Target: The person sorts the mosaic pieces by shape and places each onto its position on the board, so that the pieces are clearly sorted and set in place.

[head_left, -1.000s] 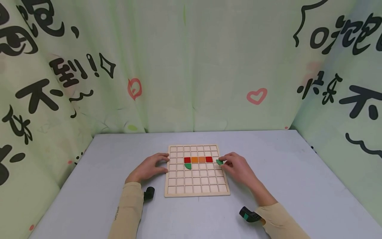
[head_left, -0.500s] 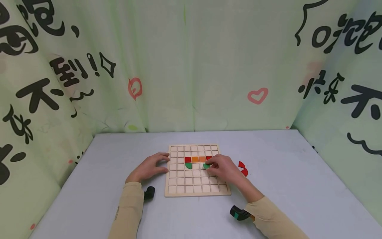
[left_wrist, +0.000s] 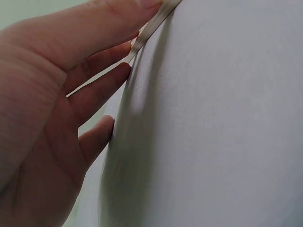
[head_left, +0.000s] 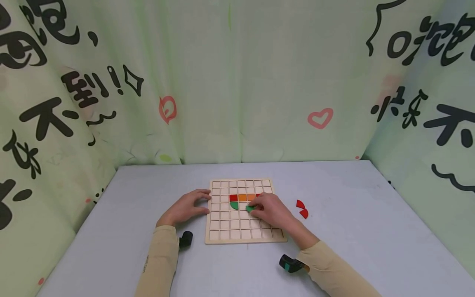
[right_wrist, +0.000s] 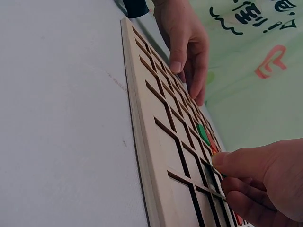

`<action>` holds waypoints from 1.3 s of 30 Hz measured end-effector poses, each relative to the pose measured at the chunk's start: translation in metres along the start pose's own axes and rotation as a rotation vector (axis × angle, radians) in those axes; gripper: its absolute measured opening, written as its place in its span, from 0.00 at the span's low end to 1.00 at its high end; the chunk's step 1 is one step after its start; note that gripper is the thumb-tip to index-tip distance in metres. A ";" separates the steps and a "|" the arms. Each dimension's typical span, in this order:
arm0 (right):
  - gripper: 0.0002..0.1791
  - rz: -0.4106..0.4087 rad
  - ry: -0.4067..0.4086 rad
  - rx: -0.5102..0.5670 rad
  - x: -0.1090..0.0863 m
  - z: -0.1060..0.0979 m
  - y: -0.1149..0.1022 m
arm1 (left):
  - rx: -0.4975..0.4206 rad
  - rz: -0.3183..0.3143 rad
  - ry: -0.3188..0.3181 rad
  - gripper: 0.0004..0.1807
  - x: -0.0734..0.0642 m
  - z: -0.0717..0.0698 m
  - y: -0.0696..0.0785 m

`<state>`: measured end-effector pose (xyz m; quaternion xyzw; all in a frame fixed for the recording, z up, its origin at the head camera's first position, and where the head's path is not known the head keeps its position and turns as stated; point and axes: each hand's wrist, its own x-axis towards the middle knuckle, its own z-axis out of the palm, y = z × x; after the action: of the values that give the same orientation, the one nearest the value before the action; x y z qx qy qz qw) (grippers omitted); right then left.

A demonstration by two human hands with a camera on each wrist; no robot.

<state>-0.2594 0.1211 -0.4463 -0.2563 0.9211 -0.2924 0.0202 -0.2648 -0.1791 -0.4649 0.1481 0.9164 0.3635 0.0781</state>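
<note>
A wooden grid board point(head_left: 224, 225) lies on the table. My left hand point(head_left: 184, 209) touches its left edge with thumb and fingertips, fingers loosely bent. My right hand point(head_left: 272, 211) is over the right part of the board and pinches a green quarter-circle tile point(head_left: 249, 208) between thumb and fingers. One row holds a red square tile point(head_left: 233, 198), two orange square tiles point(head_left: 242, 197) and another red tile, mostly hidden behind the right hand. Below the left red square sits a second green quarter-circle tile point(head_left: 234, 205). In the right wrist view, fingers cover most of the pinched tile.
Two red quarter-circle tiles point(head_left: 304, 213) lie on the white table point(head_left: 334, 198), right of the board. A printed green curtain point(head_left: 274, 82) surrounds the table at the back and sides. A black wrist camera point(head_left: 291, 264) is near the right sleeve.
My right hand has carried the green quarter-circle tile leftward from the board's right edge to below the orange tiles. The two red quarter-circle tiles have come into view. The left hand stays put.
</note>
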 end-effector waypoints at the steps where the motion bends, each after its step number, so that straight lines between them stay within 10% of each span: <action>1: 0.10 -0.003 0.001 -0.004 0.001 0.001 0.000 | 0.000 0.002 0.001 0.26 0.000 0.000 0.000; 39: 0.09 0.016 0.055 -0.014 0.019 0.017 -0.008 | -0.010 -0.011 0.001 0.25 0.000 0.000 0.000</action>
<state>-0.2690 0.0979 -0.4538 -0.2410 0.9254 -0.2925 -0.0045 -0.2651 -0.1787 -0.4652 0.1426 0.9153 0.3679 0.0805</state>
